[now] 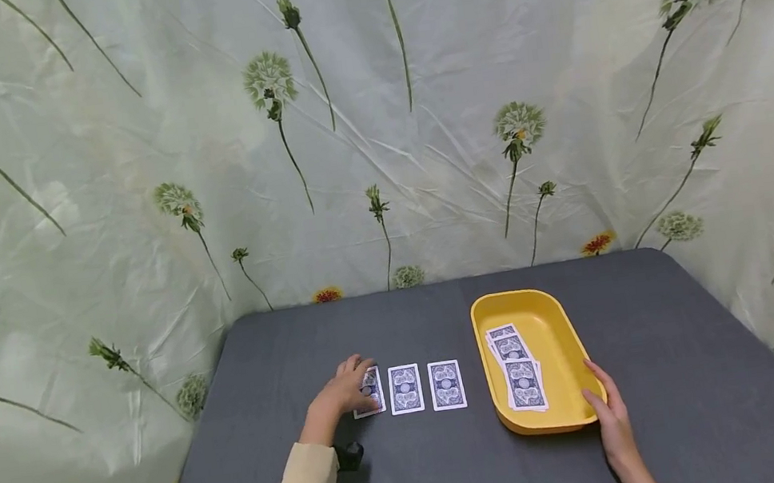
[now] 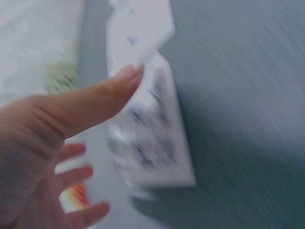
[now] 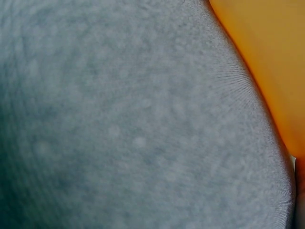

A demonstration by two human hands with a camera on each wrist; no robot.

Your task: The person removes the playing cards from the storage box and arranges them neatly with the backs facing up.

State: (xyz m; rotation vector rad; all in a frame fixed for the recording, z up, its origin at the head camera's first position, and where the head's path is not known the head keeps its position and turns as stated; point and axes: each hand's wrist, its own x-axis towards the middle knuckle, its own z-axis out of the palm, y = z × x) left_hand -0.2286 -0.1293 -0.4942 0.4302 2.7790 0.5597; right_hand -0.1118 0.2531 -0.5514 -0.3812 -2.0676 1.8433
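My left hand [image 1: 339, 392] is over the leftmost playing card [image 1: 374, 384], its thumb and fingers spread and partly covering the card. The left wrist view is blurred; the thumb [image 2: 95, 105] overlaps the row of cards [image 2: 157, 148], and whether it touches one is unclear. To the right lie a middle card [image 1: 405, 389] and a right card [image 1: 447, 385], both face down with blue patterned backs. On the near right corner of a yellow plastic tray [image 1: 554, 334], my right hand [image 1: 613, 419] grips the rim, thumb on top. Several overlapping cards [image 1: 524, 384] lie face down inside the tray.
A dark grey cloth covers the table [image 1: 662, 353]. Behind it and at both sides hangs a pale curtain [image 1: 448, 145] printed with dandelions. A small black object [image 1: 350, 456] sits at the left wrist.
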